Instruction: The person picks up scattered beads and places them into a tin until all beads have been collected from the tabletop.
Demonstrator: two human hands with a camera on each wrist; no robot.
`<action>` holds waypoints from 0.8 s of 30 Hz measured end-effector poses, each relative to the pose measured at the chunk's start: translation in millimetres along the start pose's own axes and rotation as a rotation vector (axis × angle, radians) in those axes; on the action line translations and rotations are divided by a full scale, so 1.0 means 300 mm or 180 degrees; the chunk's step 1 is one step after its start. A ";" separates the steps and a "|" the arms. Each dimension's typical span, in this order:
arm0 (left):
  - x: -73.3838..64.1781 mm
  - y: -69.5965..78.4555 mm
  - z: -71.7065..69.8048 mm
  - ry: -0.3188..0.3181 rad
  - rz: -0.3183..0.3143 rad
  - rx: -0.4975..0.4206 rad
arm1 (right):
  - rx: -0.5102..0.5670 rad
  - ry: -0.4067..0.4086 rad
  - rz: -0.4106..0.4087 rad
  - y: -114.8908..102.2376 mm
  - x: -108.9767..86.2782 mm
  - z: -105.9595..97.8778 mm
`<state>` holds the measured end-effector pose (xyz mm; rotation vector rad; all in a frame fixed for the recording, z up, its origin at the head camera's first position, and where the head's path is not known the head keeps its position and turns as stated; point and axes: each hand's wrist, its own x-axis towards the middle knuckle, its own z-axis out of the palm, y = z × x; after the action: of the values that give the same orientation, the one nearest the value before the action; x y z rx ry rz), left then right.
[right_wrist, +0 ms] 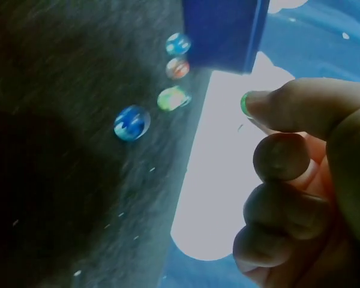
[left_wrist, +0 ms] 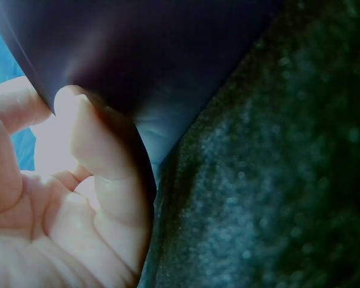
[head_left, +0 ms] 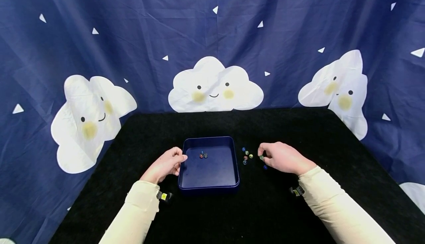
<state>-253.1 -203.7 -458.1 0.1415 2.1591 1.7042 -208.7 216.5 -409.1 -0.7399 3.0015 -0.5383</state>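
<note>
My left hand [head_left: 167,162] pinches the left wall of a dark blue tray [head_left: 210,189], thumb at the rim; the left wrist view shows the hand [left_wrist: 90,174] against the tray's side [left_wrist: 174,66]. Inside the tray lie three marbles: a blue, a red [head_left: 201,156] and a greenish one [head_left: 206,155]. To the right of the tray, my right hand [head_left: 282,157] pinches a green marble [head_left: 261,157] between thumb and finger. Only a green sliver [right_wrist: 244,104] of it shows at the fingertip in the right wrist view. A blue marble [head_left: 265,167] lies on the cloth just below this hand.
Several loose marbles, blue, yellow-green [head_left: 251,156] and reddish [head_left: 245,158], cluster between the tray's right wall and my right hand. Black cloth [head_left: 265,214] covers the table. A blue curtain [head_left: 149,22] with white clouds hangs behind and at both sides.
</note>
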 end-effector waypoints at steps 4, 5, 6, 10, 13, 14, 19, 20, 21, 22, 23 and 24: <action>0.002 -0.004 -0.004 -0.0019 0.0019 -0.0002 | 0.0013 0.0135 -0.0127 -0.045 0.007 -0.010; 0.002 -0.004 -0.005 -0.0024 0.0026 0.0002 | 0.0007 0.0167 -0.0146 -0.057 0.009 -0.012; 0.002 -0.004 -0.005 -0.0033 0.0037 0.0004 | 0.0001 0.0191 -0.0159 -0.068 0.010 -0.014; 0.001 -0.003 -0.005 -0.0043 0.0047 0.0008 | -0.0013 0.0268 -0.0264 -0.117 0.018 -0.021; -0.001 -0.001 -0.004 -0.0034 0.0043 0.0010 | -0.0023 0.0311 -0.0399 -0.153 0.027 -0.018; -0.001 0.000 -0.003 -0.0026 0.0029 0.0008 | -0.0035 0.0325 -0.0440 -0.164 0.031 -0.015; -0.002 0.001 0.000 -0.0017 0.0005 0.0015 | -0.0095 0.0375 -0.0605 -0.205 0.048 0.007; -0.002 0.000 0.000 -0.0020 0.0004 0.0012 | -0.0099 0.0370 -0.0630 -0.212 0.051 0.012; -0.001 0.000 0.000 -0.0026 0.0012 0.0016 | -0.0090 0.0359 -0.0660 -0.218 0.054 0.016; -0.001 -0.001 0.000 -0.0027 0.0016 0.0015 | -0.0073 0.0347 -0.0696 -0.226 0.057 0.019; 0.000 -0.002 -0.001 -0.0024 0.0016 0.0011 | -0.0059 0.0330 -0.0733 -0.232 0.059 0.022; 0.001 -0.003 -0.001 -0.0022 0.0012 0.0005 | -0.0060 0.0320 -0.0774 -0.237 0.062 0.025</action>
<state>-253.2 -204.2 -459.0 0.1518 2.1566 1.7017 -192.6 146.8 -391.3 -1.1217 3.0293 -0.5692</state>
